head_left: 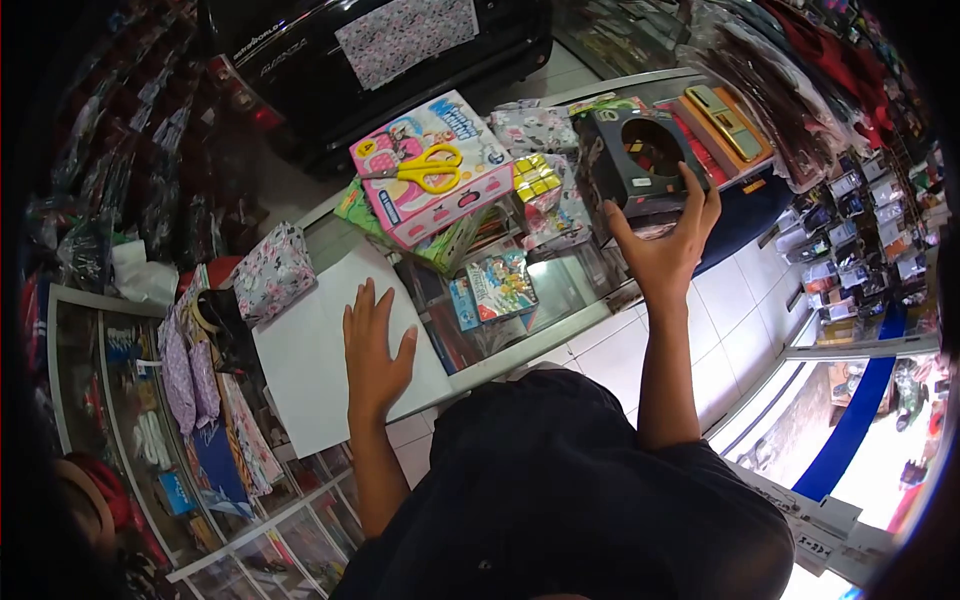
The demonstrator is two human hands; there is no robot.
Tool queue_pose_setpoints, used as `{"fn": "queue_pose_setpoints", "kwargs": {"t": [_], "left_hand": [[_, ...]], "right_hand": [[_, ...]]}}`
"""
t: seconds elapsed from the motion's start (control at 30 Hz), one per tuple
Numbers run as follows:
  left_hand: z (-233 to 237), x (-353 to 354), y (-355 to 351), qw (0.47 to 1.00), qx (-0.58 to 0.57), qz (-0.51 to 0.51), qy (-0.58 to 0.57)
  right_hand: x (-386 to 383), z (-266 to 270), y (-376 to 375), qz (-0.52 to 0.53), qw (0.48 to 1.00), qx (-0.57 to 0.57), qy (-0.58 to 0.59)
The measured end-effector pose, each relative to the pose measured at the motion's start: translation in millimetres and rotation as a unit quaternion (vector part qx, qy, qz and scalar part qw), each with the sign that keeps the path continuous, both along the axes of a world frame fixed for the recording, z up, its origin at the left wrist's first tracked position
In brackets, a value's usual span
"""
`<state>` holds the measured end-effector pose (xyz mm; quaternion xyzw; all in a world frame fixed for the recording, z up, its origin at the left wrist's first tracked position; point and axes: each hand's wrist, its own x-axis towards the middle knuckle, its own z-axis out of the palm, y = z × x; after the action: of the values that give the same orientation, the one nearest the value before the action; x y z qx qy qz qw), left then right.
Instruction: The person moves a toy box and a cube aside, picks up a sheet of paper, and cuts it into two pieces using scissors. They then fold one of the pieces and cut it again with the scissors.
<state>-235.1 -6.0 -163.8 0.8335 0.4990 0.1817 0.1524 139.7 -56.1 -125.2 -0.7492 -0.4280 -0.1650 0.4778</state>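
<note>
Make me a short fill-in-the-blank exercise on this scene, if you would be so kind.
1. The left hand lies on a large sheet coloured ____.
2. The right hand has its thumb and fingers spread at a dark box, whose round window shows a ____.
3. Scissors with ____ handles lie on a pink-and-white box.
4. From the person's viewpoint, the pink-and-white box is to the ____ of the dark box.

Missing words: white; cube; yellow; left.
</note>
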Motion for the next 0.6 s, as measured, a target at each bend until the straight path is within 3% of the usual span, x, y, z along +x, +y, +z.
{"fn": "queue_pose_setpoints", "kwargs": {"t": [0.27,0.37,0.6], "left_hand": [[-2,-1,3,1.000,0.005,-0.004,0.007],[-1,-1,3,1.000,0.007,-0.004,0.004],[-2,-2,4,1.000,0.006,-0.003,0.006]], "right_hand": [[4,2,-7,0.007,0.999,0.018,-0.034],[12,3,-11,0.067,0.998,0.007,-0.021],[0,19,-20,0.018,0.989,0.065,-0.129]]}}
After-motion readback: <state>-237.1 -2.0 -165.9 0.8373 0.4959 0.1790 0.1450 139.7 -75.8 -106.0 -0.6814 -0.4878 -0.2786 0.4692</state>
